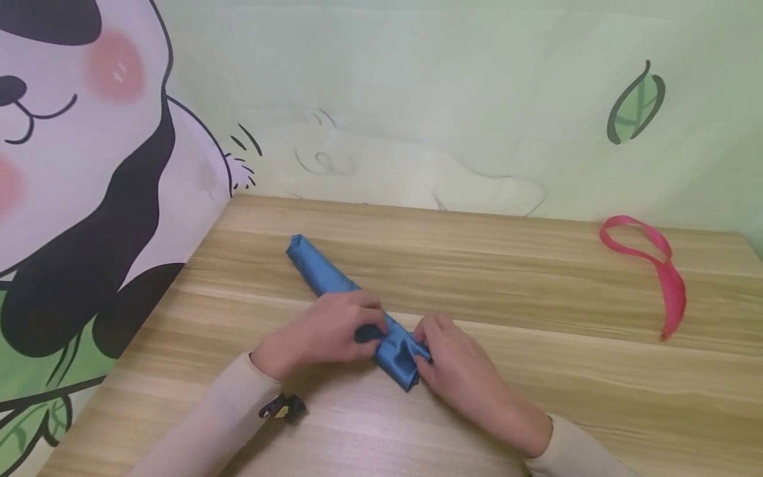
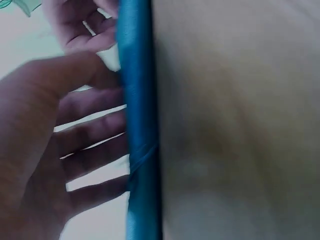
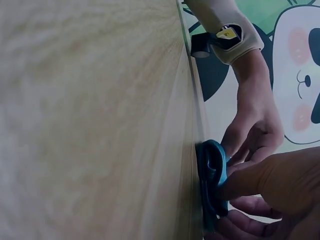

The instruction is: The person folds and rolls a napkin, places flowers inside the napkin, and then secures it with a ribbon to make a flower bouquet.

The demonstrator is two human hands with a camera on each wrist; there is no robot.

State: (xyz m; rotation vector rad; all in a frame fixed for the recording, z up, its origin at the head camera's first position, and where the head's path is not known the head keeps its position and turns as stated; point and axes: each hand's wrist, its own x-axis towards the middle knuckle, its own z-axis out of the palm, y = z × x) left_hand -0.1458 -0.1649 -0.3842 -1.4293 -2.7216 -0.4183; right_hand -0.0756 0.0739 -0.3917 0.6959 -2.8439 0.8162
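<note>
A shiny blue satin cloth (image 1: 324, 268), folded into a long narrow strip, lies slantwise on the wooden table. My left hand (image 1: 334, 324) grips it near the middle, thumb on the near side and fingers over the top. The right hand (image 1: 465, 371) pinches the cloth close to its near end, where the fabric is bunched and creased. In the right wrist view, the end of the blue cloth (image 3: 212, 175) shows several folded layers beside the thumb. Along the left wrist view, the cloth (image 2: 140, 130) runs as a straight edge past the left fingers.
A looped pink ribbon (image 1: 672, 291) lies on the table (image 1: 507, 265) at the right. Behind the table stands a pale green wall (image 1: 417, 79) with a leaf drawing, and a painted panda (image 1: 137, 165) is at the left. A small black wrist camera (image 1: 285, 409) is strapped to the left sleeve.
</note>
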